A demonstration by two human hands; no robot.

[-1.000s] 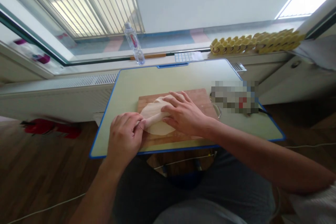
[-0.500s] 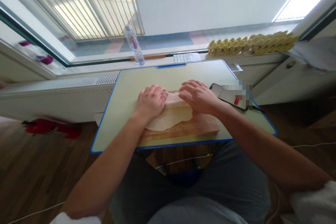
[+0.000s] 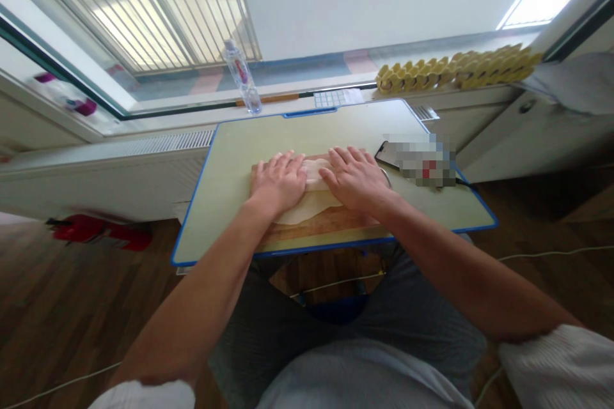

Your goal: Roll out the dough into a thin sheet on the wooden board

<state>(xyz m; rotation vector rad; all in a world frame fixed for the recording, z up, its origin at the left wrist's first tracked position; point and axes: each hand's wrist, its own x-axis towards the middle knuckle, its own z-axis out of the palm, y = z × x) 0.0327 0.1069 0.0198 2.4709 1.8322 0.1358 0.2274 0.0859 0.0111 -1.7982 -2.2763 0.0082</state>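
Observation:
A thin, pale sheet of dough lies on a wooden cutting board. Its far part forms a raised roll running sideways between my hands; whether a rolling pin is inside is hidden. My left hand rests palm down over the left end of this roll, its fingers stretched forward. Over the right end lies my right hand, flat as well, with the fingers extended and the thumb pointing inward at the dough. Both hands cover much of the roll.
The board sits on a small blue-edged table. A phone, partly blurred out, lies to the right. On the windowsill stand a water bottle and yellow egg trays. A red fire extinguisher lies at floor level left.
Both hands have flattened, with fingers now stretched forward over the roll; before, they were more curled. The view has shifted slightly, and less flat dough shows at the near side.

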